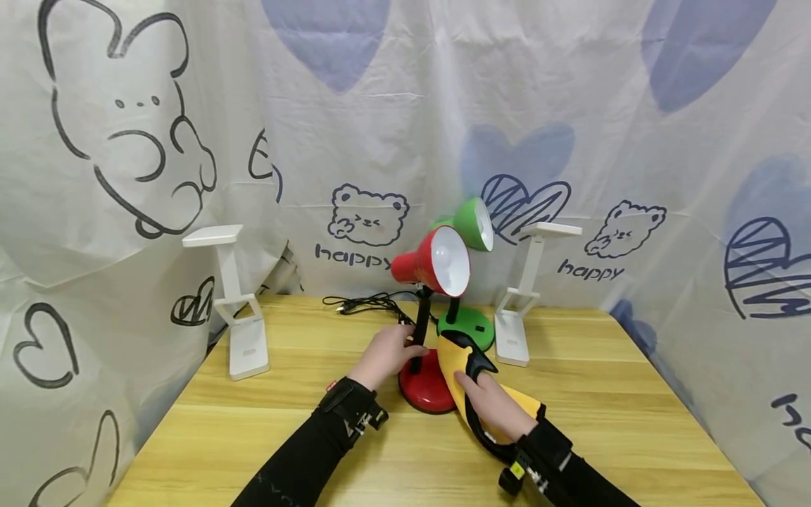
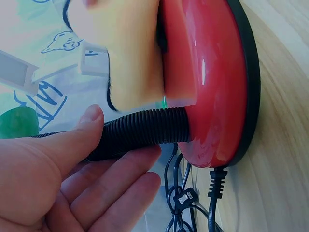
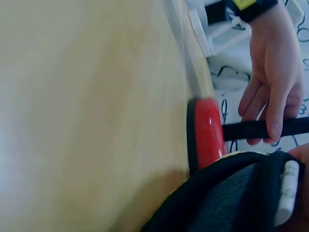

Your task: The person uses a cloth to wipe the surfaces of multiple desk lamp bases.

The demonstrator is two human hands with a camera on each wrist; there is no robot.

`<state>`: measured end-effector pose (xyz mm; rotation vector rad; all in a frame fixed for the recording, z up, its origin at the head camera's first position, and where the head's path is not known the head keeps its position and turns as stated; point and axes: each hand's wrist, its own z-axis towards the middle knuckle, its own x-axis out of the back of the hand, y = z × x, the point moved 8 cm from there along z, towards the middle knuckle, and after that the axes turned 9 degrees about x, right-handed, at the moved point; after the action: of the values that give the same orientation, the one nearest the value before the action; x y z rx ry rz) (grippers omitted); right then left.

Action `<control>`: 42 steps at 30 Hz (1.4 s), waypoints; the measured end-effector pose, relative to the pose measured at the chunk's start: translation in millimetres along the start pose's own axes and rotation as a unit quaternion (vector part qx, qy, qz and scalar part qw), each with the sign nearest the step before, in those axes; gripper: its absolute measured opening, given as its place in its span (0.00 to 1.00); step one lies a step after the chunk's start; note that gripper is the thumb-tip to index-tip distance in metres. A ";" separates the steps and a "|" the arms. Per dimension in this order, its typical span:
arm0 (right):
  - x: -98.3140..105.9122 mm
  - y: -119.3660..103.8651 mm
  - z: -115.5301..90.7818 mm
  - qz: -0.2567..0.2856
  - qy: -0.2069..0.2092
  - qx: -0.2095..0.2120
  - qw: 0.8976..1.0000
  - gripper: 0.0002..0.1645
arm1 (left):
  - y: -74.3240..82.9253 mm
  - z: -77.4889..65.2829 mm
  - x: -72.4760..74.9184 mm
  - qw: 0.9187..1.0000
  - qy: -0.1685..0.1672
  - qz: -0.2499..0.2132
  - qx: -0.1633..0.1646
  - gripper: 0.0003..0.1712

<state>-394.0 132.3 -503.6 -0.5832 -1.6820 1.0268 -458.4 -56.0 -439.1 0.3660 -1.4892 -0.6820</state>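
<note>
A red desk lamp (image 1: 429, 384) stands mid-table, its shade tilted to the right. My left hand (image 1: 388, 354) grips its black ribbed gooseneck (image 2: 145, 126) just above the base, thumb on one side and fingers on the other. In my right hand (image 1: 500, 408) is a yellow cloth item (image 1: 453, 359) with black trim, held against the right side of the red base. The right wrist view shows its dark fabric (image 3: 217, 198) and a short white stick (image 3: 288, 188) by the hand. What kind of cloth item it is, I cannot tell.
A green desk lamp (image 1: 472, 325) stands right behind the red one. White folding lamps stand at the left (image 1: 248, 345) and right (image 1: 510, 338). Bundled black cables (image 1: 374, 303) lie at the back, before a printed curtain (image 1: 393, 155).
</note>
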 end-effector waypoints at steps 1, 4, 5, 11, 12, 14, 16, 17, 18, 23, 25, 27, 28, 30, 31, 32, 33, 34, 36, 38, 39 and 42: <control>1.3 -0.6 7.2 -0.006 0.007 0.000 1.000 0.38 | 0.2 -0.1 0.1 1.000 -0.001 -0.003 0.000 0.18; 3.8 -6.4 28.8 -0.012 0.027 0.010 1.000 0.37 | 0.7 0.0 0.3 1.000 0.000 -0.006 -0.005 0.15; 4.1 -8.5 35.8 -0.012 0.031 0.015 0.999 0.37 | 0.6 0.1 0.2 1.000 0.002 -0.006 -0.007 0.14; 1.7 -20.1 71.2 -0.002 0.038 0.034 0.999 0.39 | 0.3 0.3 0.3 1.000 0.009 0.000 -0.016 0.12; 0.2 -22.0 76.4 0.000 0.034 0.037 0.999 0.36 | 0.2 0.2 0.5 1.000 0.011 0.001 -0.018 0.12; -2.6 -24.3 85.3 0.006 0.025 0.042 0.999 0.30 | 0.3 0.3 0.5 1.000 0.012 0.000 -0.020 0.12; -4.8 -24.9 91.4 0.005 0.017 0.040 0.999 0.27 | 0.4 0.5 -0.1 1.000 0.013 -0.001 -0.022 0.13; -5.4 -24.7 93.3 0.008 0.015 0.039 0.999 0.26 | 0.5 0.7 -0.2 1.000 0.012 -0.002 -0.023 0.13; -5.9 -24.5 94.8 0.013 0.012 0.040 0.999 0.26 | 0.6 0.8 -0.4 1.000 0.012 -0.002 -0.022 0.13; 2.3 -18.1 90.5 -0.020 0.009 0.037 0.999 0.31 | 2.3 0.8 -0.1 1.000 0.013 0.005 -0.022 0.13; 7.6 -14.9 86.6 -0.027 0.006 0.039 0.999 0.31 | 2.5 0.7 0.2 1.000 0.014 0.007 -0.021 0.12; 12.5 -9.8 81.1 -0.024 0.003 0.038 0.999 0.30 | 2.0 0.4 0.4 1.000 0.015 0.004 -0.017 0.12; 15.5 -6.5 76.9 -0.026 0.003 0.032 0.999 0.30 | 2.0 0.2 0.4 1.000 0.015 0.004 -0.015 0.12; 19.4 0.4 67.0 -0.020 -0.001 0.021 1.000 0.30 | 2.0 -0.2 0.3 1.000 0.013 0.001 -0.012 0.12; 21.0 4.4 60.7 -0.017 -0.003 0.011 1.000 0.31 | 1.8 -0.4 0.3 1.000 0.012 0.001 -0.009 0.12; 22.2 7.4 53.7 -0.008 -0.004 0.004 1.000 0.31 | 1.6 -0.7 0.4 1.000 0.012 0.001 -0.007 0.12; 23.5 10.0 46.0 -0.006 -0.004 -0.004 1.000 0.31 | 1.3 -0.8 0.5 1.000 0.012 0.001 -0.005 0.12; 23.6 11.1 38.1 0.001 -0.007 -0.007 1.000 0.31 | 1.0 -1.0 0.7 1.000 0.012 0.002 -0.003 0.13; 22.4 11.6 22.7 0.017 -0.011 -0.007 1.000 0.32 | 0.3 -1.2 1.4 1.000 0.015 0.006 0.002 0.13; 20.1 10.2 6.9 0.018 -0.017 -0.007 1.000 0.33 | 0.2 -1.4 1.9 1.000 0.016 0.008 0.002 0.14; 18.7 9.6 -0.9 0.017 -0.021 -0.010 1.000 0.33 | 0.3 -1.3 1.9 1.000 0.016 0.008 0.001 0.14; 13.1 7.5 -21.5 0.008 -0.035 -0.013 0.999 0.34 | 1.2 -1.1 1.8 1.000 0.016 0.004 -0.004 0.14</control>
<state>-379.3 154.0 -501.1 -0.5841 -1.7561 1.0489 -457.2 -56.4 -437.0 0.3624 -1.4560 -0.6725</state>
